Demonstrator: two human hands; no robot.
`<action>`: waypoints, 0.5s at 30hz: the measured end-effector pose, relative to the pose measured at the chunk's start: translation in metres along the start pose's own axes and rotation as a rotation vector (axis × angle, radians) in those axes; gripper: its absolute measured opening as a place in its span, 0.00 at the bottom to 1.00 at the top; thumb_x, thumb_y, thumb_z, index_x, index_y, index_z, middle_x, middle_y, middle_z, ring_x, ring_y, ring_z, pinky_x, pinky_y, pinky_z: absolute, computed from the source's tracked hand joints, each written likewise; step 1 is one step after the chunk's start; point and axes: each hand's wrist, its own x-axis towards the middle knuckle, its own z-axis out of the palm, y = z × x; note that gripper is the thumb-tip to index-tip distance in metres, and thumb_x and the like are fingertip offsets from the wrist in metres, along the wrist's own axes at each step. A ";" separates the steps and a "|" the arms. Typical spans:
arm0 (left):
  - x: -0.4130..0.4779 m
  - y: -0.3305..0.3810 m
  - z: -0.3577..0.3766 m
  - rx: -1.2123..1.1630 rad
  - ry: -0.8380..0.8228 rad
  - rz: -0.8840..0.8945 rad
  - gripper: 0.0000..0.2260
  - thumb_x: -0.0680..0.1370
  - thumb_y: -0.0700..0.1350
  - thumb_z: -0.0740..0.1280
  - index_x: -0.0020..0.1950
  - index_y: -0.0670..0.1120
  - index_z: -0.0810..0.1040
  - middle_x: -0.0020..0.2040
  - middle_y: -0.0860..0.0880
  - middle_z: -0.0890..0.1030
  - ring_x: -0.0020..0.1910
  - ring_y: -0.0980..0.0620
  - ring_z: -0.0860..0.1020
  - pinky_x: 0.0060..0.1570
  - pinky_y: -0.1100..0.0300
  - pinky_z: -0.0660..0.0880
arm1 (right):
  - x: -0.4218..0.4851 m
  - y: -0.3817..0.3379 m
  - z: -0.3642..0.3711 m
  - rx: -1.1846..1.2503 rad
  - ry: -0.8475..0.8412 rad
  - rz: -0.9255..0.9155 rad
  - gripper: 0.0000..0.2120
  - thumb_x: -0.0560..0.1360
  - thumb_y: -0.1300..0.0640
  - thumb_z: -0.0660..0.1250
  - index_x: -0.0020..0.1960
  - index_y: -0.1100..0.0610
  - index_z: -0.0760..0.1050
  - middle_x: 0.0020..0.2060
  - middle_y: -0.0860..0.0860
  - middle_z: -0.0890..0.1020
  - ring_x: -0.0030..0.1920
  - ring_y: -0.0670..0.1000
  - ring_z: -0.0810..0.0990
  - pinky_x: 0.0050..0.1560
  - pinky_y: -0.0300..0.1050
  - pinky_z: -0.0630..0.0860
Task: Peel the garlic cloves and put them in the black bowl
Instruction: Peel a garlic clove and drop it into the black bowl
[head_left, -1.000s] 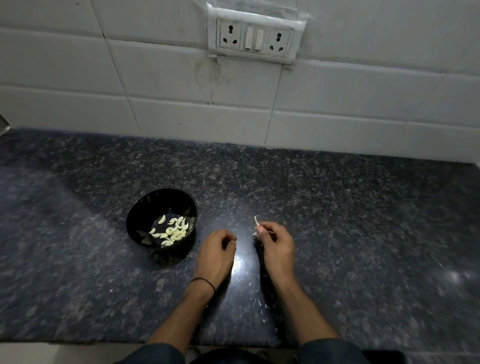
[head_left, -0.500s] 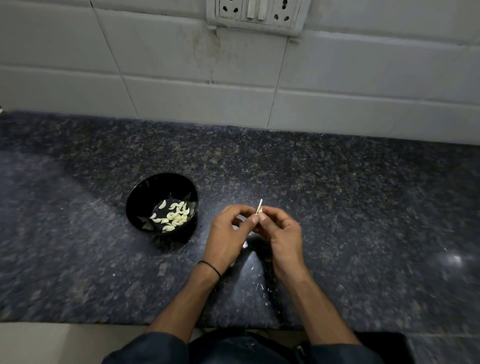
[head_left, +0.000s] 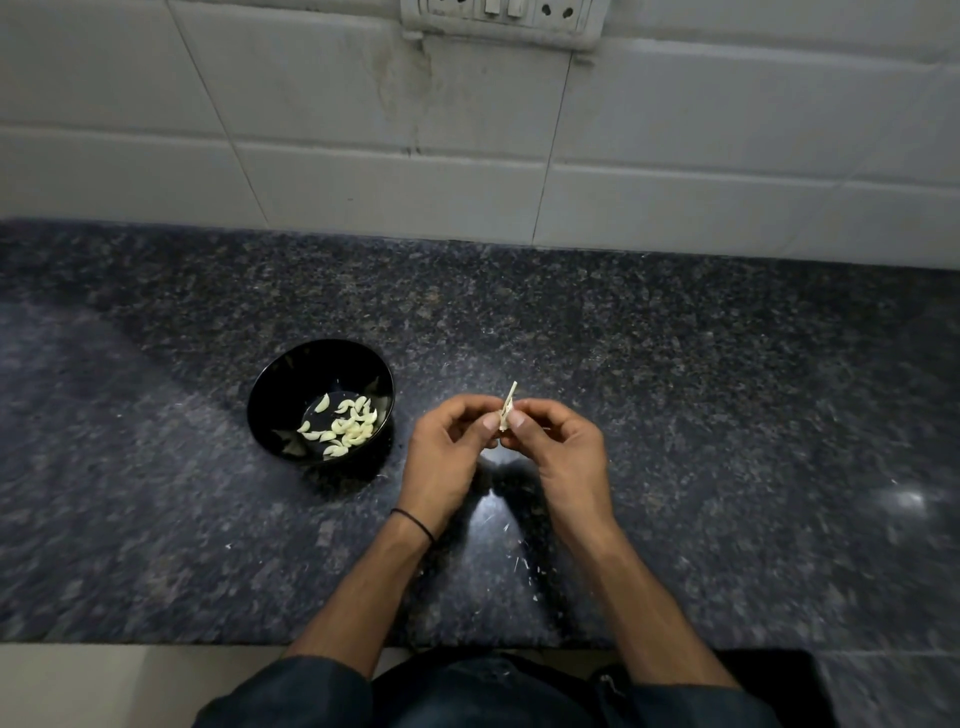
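Note:
A black bowl (head_left: 270, 400) stands on the dark granite counter, left of my hands, with several pale peeled garlic cloves (head_left: 347, 428) lying in its bottom. My left hand (head_left: 445, 457) and my right hand (head_left: 563, 457) meet just right of the bowl, a little above the counter. Between their thumbs and fingertips they pinch one small garlic clove (head_left: 507, 411), whose thin papery tip sticks up. The clove's lower part is hidden by my fingers.
The granite counter (head_left: 701, 415) runs to a white tiled wall (head_left: 363, 156) with a socket panel (head_left: 498, 15) at the top. Tiny skin flakes (head_left: 519, 561) lie between my forearms. The counter's front edge (head_left: 130, 644) is near my body.
My left hand has risen from the counter and joined my right hand on the clove. Both hands now hold it slightly higher. The camera has tilted downward.

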 end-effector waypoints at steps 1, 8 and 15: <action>0.000 0.000 0.000 -0.002 0.002 -0.003 0.06 0.79 0.34 0.68 0.54 0.39 0.83 0.47 0.44 0.86 0.46 0.49 0.83 0.48 0.58 0.80 | 0.000 -0.001 0.000 -0.033 0.007 -0.012 0.02 0.78 0.62 0.71 0.50 0.59 0.83 0.43 0.54 0.87 0.44 0.54 0.86 0.51 0.49 0.83; -0.005 0.004 0.005 -0.042 -0.011 -0.012 0.07 0.77 0.36 0.72 0.54 0.39 0.82 0.48 0.43 0.86 0.48 0.45 0.84 0.51 0.55 0.81 | -0.002 -0.005 0.002 -0.146 0.092 -0.040 0.02 0.77 0.62 0.72 0.46 0.57 0.82 0.39 0.53 0.87 0.39 0.51 0.85 0.47 0.49 0.82; -0.008 0.008 0.007 0.020 0.015 0.006 0.06 0.77 0.34 0.71 0.52 0.41 0.84 0.46 0.47 0.86 0.45 0.53 0.84 0.47 0.61 0.79 | -0.005 -0.007 0.005 -0.140 0.090 -0.019 0.05 0.78 0.62 0.70 0.46 0.57 0.84 0.38 0.52 0.87 0.36 0.47 0.83 0.42 0.42 0.80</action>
